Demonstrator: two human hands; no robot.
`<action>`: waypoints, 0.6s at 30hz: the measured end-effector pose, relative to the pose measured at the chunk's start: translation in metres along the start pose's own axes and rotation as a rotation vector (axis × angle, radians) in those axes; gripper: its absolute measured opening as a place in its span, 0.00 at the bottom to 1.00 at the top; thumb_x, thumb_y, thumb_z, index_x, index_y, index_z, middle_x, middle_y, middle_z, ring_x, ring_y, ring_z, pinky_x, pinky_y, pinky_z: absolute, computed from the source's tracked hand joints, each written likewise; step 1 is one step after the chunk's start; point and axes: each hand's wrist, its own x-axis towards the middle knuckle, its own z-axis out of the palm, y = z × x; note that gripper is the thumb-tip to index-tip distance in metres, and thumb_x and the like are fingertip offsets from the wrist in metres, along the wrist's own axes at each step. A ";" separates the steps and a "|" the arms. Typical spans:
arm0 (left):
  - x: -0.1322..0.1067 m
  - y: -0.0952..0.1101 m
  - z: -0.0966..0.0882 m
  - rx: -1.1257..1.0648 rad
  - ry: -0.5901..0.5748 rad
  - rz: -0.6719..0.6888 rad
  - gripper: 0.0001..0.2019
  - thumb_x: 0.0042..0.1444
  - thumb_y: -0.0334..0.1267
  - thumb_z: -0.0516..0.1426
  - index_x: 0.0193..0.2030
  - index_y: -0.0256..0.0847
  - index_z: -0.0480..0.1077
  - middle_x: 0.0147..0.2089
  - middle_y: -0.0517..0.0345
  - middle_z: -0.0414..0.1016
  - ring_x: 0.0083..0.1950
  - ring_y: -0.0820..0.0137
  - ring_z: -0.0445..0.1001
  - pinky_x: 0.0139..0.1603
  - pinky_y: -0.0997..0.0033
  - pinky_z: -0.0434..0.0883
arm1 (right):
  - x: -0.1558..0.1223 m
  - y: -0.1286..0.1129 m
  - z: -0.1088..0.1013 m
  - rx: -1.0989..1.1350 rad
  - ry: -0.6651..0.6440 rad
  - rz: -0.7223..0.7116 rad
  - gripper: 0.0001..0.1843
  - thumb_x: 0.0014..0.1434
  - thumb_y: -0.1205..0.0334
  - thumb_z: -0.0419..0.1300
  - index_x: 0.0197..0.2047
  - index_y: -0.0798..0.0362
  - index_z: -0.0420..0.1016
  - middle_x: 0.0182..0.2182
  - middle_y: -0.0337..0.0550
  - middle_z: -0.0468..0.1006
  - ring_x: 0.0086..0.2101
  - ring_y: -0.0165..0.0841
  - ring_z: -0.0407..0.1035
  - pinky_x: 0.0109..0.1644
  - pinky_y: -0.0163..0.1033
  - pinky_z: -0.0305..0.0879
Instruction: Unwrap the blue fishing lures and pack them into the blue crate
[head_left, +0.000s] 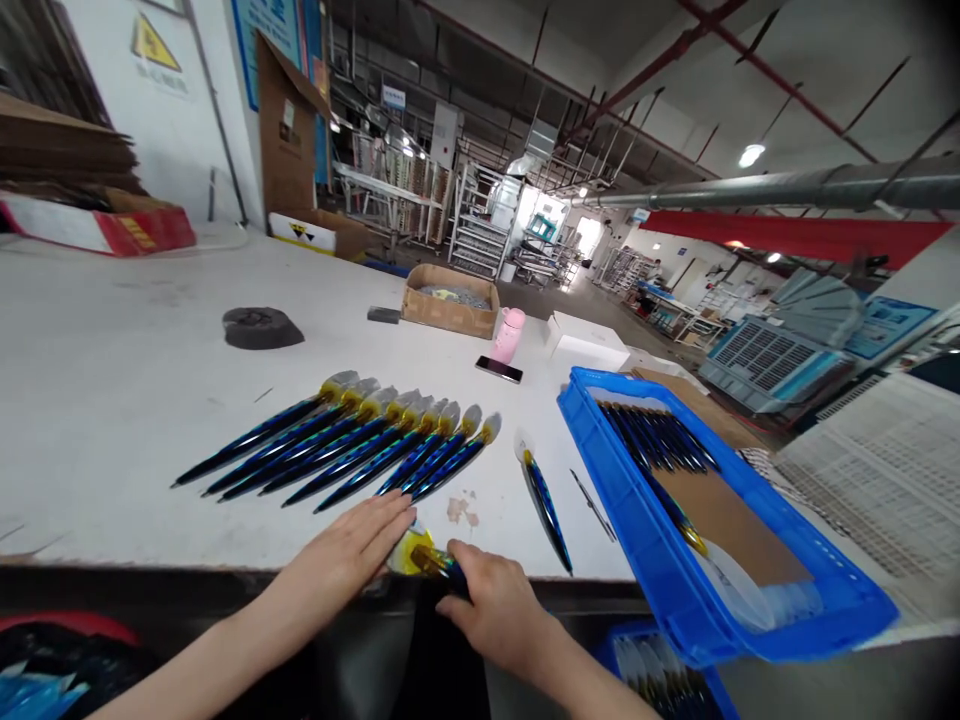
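Note:
My right hand (495,600) is closed around a blue, iridescent tapered piece with a gold end (433,561) at the table's near edge. My left hand (352,550) lies flat with fingers stretched out, its fingertips touching the yellow-gold tip (409,550) of that piece. Just beyond my hands a row of several like pieces (352,445) lies side by side on the white table (112,400). One more piece (546,505) lies alone to the right, with a thin dark tool (592,505) beside it.
A blue crate (750,600) with more pieces on cardboard overhangs the table at right. Farther back stand a cardboard box (450,305), a pink bottle (508,335), a phone (499,369), a dark round pad (259,328) and white boxes (589,345).

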 end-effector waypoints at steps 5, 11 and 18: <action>0.011 0.001 -0.012 0.003 0.045 0.002 0.21 0.54 0.23 0.53 0.53 0.45 0.69 0.51 0.52 0.75 0.53 0.59 0.72 0.58 0.59 0.66 | 0.000 -0.002 0.001 0.007 0.043 0.018 0.23 0.58 0.55 0.63 0.55 0.50 0.66 0.45 0.45 0.80 0.43 0.43 0.75 0.45 0.42 0.68; 0.019 0.007 -0.016 0.032 -0.183 -0.028 0.13 0.45 0.21 0.56 0.34 0.42 0.67 0.35 0.58 0.71 0.38 0.61 0.68 0.40 0.62 0.59 | -0.003 -0.008 0.005 -0.135 0.007 -0.006 0.23 0.59 0.55 0.62 0.55 0.52 0.64 0.43 0.48 0.78 0.39 0.45 0.75 0.40 0.46 0.71; 0.024 0.015 -0.031 -0.097 -0.175 0.114 0.10 0.59 0.26 0.52 0.28 0.42 0.65 0.28 0.60 0.69 0.32 0.66 0.65 0.37 0.64 0.54 | -0.004 0.005 -0.003 0.117 -0.041 -0.030 0.26 0.56 0.58 0.64 0.57 0.52 0.67 0.48 0.51 0.78 0.47 0.48 0.73 0.51 0.51 0.68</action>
